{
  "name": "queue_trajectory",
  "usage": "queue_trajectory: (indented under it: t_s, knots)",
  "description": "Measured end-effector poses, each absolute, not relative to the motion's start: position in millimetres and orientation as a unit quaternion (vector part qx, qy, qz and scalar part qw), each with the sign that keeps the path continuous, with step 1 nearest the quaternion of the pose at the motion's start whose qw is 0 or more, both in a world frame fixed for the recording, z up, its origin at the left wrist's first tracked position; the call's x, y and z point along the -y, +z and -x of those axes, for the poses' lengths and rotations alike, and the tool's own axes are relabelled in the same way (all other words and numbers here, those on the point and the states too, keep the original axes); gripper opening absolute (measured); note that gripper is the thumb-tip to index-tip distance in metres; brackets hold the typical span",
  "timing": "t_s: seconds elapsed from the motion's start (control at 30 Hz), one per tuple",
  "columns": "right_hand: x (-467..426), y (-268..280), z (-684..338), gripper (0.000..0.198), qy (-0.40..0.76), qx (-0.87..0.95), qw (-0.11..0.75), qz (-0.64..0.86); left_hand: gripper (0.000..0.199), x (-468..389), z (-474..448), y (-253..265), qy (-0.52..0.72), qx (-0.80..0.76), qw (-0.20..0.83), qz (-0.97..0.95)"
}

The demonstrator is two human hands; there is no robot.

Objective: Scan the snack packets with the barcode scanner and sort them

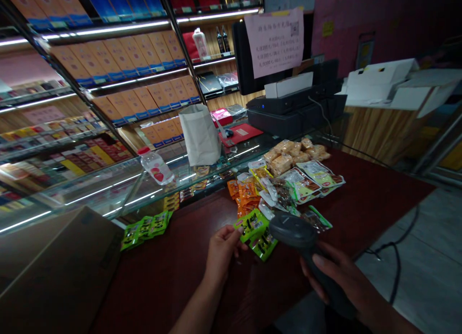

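Left hand [224, 247] pinches green packets [254, 228], their dark lettering too blurred to read, over the counter [169, 276] near orange sachets [247, 194]; right hand [339, 271] grips a dark barcode scanner [294, 230]. On the monitor [241, 64], a pale sign [272, 47] shows Chinese lines, mostly illegible, beside a QR code [295, 29].

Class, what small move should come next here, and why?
Probably aim the handheld barcode scanner at the green snack packets: the left hand pinches them, while the right hand grips the scanner with its head close by.
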State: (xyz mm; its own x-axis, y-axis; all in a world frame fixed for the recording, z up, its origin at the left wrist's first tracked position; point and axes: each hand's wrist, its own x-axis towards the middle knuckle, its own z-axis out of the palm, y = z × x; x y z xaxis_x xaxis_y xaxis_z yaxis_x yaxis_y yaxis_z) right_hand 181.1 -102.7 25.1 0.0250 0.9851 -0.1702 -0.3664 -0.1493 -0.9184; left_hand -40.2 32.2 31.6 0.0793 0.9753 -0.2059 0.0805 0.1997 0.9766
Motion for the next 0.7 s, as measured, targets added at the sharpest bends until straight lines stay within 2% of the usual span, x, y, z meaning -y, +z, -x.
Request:
queue_trajectory:
  t_s: [0.23,0.4,0.47,0.57,0.63,0.7]
  knots:
    - [103,19,-183,0.045,0.602,0.316,0.568,0.463,0.047,-32,37,30,0.321,-0.537,0.593,-0.507]
    - [105,5,-186,0.047,0.616,0.300,0.538,0.491,0.042,-33,42,25,0.280,-0.570,0.517,-0.574]
    - [106,0,-188,0.050,0.619,0.278,0.531,0.507,0.043,-41,53,25,0.297,-0.590,0.421,-0.622]
    - [108,4,-193,0.053,0.613,0.296,0.507,0.529,0.040,-62,84,29,0.336,-0.638,0.183,-0.668]
    - [109,15,-195,0.050,0.606,0.310,0.502,0.533,0.030,-78,112,32,0.331,-0.663,0.030,-0.670]
    - [110,27,-198,0.044,0.605,0.325,0.496,0.532,0.034,-92,140,31,0.308,-0.697,-0.069,-0.643]
